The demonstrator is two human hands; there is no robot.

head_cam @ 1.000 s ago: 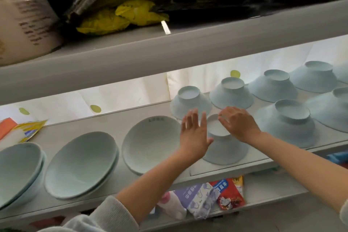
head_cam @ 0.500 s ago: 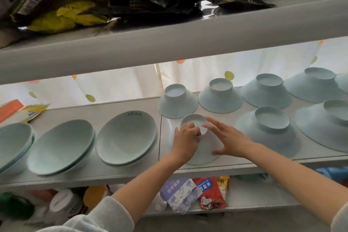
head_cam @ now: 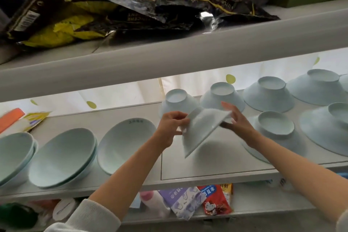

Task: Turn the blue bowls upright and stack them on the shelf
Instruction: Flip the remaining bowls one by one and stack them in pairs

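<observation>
1. a pale grey upper shelf (head_cam: 188, 58) crosses the view at a slant, its thick rounded front edge in shade.
2. below it the middle shelf (head_cam: 207, 165) is a flat light grey board with a thin seam (head_cam: 161, 156) running front to back.
3. a lower shelf (head_cam: 263, 199) of the same grey sits underneath, dimmer.
4. behind the middle shelf hangs a white curtain (head_cam: 122, 96) with scattered yellow-green dots (head_cam: 230, 78); light glows through it from behind.
5. a strip of grey floor (head_cam: 226, 227) shows at the bottom edge.
</observation>
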